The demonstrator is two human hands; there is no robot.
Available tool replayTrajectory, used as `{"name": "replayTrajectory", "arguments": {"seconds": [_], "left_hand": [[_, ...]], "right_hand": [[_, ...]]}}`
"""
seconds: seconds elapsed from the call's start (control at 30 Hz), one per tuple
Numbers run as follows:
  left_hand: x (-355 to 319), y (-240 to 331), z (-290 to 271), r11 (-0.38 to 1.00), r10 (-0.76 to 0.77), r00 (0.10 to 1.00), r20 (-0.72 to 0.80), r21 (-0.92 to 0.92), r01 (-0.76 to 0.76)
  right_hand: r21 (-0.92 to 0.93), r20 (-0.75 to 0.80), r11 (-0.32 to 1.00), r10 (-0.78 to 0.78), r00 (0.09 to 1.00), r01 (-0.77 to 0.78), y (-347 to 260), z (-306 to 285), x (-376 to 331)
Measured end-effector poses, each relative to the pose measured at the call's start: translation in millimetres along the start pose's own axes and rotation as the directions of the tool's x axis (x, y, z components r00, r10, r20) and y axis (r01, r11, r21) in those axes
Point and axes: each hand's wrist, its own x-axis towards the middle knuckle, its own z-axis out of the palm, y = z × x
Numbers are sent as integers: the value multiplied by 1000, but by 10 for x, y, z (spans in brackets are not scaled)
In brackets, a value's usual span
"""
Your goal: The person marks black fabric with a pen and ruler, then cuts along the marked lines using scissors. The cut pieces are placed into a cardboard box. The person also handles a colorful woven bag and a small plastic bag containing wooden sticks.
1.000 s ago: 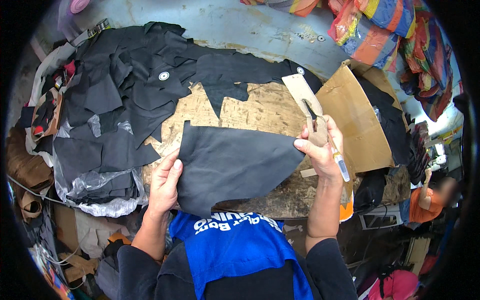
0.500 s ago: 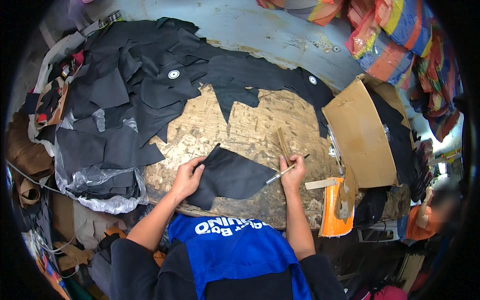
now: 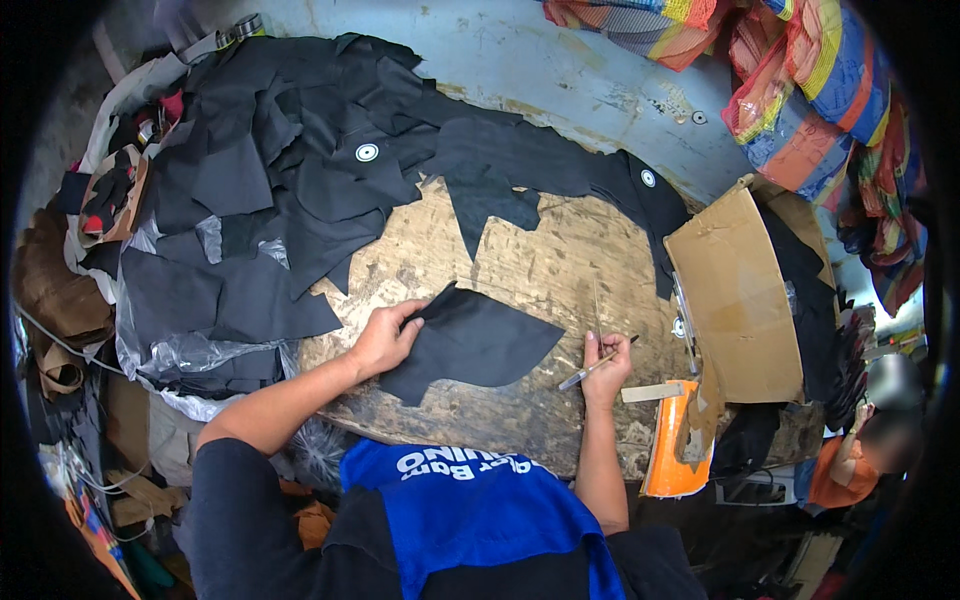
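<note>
My left hand (image 3: 388, 340) grips the left edge of a black leather-like piece (image 3: 480, 342), thumb on top. The piece has a curved, pointed outline and lies on the worn wooden board (image 3: 400, 245) in front of me. Just right of its tip, my right hand (image 3: 607, 368) is closed on a slim pen (image 3: 572, 381), whose light-coloured end points down and left. A narrow brown strip (image 3: 597, 298) is also between those fingers, pointing away from me and seen nearly edge-on. Neither the pen nor the right hand touches the black piece.
Many black offcuts (image 3: 230, 160) cover the board's left and far sides. A cardboard box (image 3: 735, 300) stands at the right, beside an orange sheet (image 3: 672, 455) and a small pale strip (image 3: 650, 393). Colourful woven sacks (image 3: 800, 130) are at far right; a person (image 3: 845, 465) sits beyond.
My right hand has drawn the pen away from the black piece's right tip, and the strip has turned edge-on. My left hand keeps its hold; the piece has turned slightly. The view has shifted.
</note>
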Motion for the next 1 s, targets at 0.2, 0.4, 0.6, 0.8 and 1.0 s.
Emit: {"name": "replayTrajectory", "arguments": {"seconds": [0.2, 0.4, 0.6, 0.8, 1.0], "left_hand": [[596, 99, -347, 993, 100, 980, -171, -41, -109], [1439, 99, -1158, 852, -374, 711, -596, -524, 9], [1084, -408, -1199, 635, -195, 532, -824, 307, 709], [1172, -170, -1344, 993, -70, 598, -798, 1, 116], [788, 709, -1621, 670, 67, 821, -567, -584, -458]], "right_hand": [[-8, 20, 1000, -20, 1000, 20, 39, -11, 9], [28, 11, 999, 25, 1000, -25, -49, -24, 12], [0, 7, 1000, 13, 1000, -13, -120, -13, 14], [39, 11, 999, 31, 999, -32, -97, -19, 10], [21, 4, 1000, -15, 1000, 14, -81, 15, -4]]}}
